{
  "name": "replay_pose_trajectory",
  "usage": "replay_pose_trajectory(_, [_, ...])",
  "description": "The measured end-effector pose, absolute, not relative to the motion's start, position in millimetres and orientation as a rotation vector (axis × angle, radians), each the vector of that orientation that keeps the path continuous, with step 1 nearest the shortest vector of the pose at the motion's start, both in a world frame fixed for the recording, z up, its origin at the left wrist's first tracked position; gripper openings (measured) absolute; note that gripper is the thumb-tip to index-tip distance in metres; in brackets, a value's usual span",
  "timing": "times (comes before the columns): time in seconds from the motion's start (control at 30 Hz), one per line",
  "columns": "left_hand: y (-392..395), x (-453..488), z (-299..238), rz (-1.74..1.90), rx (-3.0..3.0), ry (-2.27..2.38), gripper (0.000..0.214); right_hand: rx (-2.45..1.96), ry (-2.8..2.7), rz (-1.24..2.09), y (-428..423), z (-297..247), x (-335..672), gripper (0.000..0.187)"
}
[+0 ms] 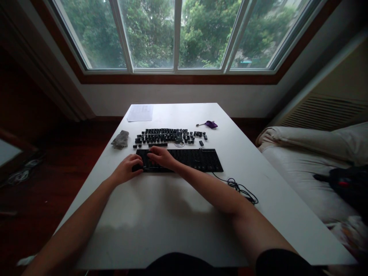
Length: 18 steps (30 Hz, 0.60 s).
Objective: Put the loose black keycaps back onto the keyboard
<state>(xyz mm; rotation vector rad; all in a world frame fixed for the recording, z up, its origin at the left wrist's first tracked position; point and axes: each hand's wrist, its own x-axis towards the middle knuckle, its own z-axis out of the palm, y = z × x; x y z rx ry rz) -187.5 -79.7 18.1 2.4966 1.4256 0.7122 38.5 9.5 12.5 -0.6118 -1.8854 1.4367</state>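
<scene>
A black keyboard (195,159) lies across the middle of the white table (172,214). My left hand (126,169) grips its left end, fingers curled round the edge. My right hand (161,156) rests on the left part of the keyboard, fingers bent down onto it; whether they pinch anything is hidden. Just behind the keyboard lie several loose black keycaps (169,136) laid out in rows, with a small wire ring tool (179,144) among them.
A grey cloth (120,139) lies at the table's left edge, a sheet of paper (140,112) at the back, a purple object with a handle (210,124) back right. The keyboard cable (240,188) trails right. A bed (313,161) stands to the right; a window is ahead.
</scene>
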Motion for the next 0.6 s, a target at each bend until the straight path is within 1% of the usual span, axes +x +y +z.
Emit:
replay_pose_trajectory(0.2, [-78,-187,18,0.722,2.477,1.389,0.014,-0.680,-1.936,1.307,13,1,28,0.023])
replay_pose_trajectory(0.37, [-77,-187,18,0.712,2.465,1.387,0.013,-0.701,-1.922,1.379,15,-5,21,0.020])
replay_pose_trajectory(0.53, [-77,-190,17,0.713,2.441,1.393,0.012,-0.577,-2.009,1.439,12,0,18,0.016])
replay_pose_trajectory(0.6, [-77,-192,17,0.708,2.426,1.403,0.016,-0.505,-2.139,1.365,11,7,21,0.014])
